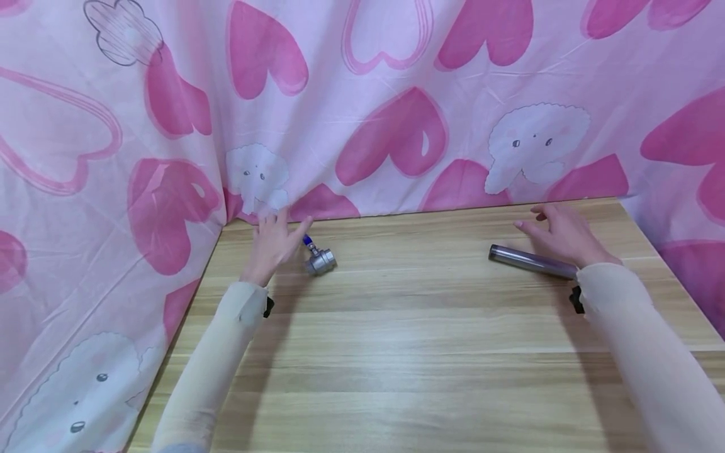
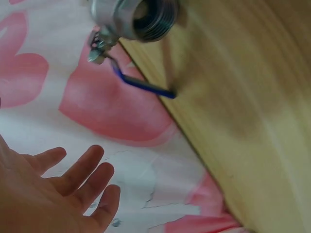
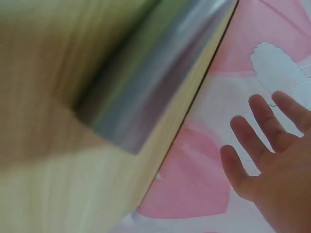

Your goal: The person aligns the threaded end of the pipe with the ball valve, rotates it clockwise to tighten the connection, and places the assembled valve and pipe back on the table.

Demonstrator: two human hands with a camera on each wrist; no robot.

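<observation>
A: What is shown, from the largest down?

B: A corner is draped in pink heart-print cloth point(image 1: 391, 201), against which a wood-grain desk point(image 1: 396, 327) is set. Over it two pale sleeves point(image 1: 204, 358) are stretched, one from either side.

A: And the hands?

B: The left hand point(image 1: 272, 247) is held with fingers extended and slightly spread; the right hand point(image 1: 569, 236) is held with fingers loosely extended. No object is seen gripped by either.

A: Where are the pieces placed?

B: A grey metal tube point(image 1: 529, 260) is laid on the desk at the right, below the right hand. A threaded metal valve point(image 1: 321, 262) is set at the left, just beside the left hand, its blue lever point(image 1: 307, 240) pointed toward the cloth.

A: Which step is in hand?

B: A reach, it is judged, with neither piece taken up. For a lift, the hands would need to be lowered and the fingers closed around the tube and the valve body.

A: What is hidden?

B: The tube's near end is covered by the right wrist and is cut off and blurred in the right wrist view. Whether the lever is touched by the left thumb cannot be told. The small black items point(image 1: 269, 307) at the cuffs cannot be made out.
</observation>
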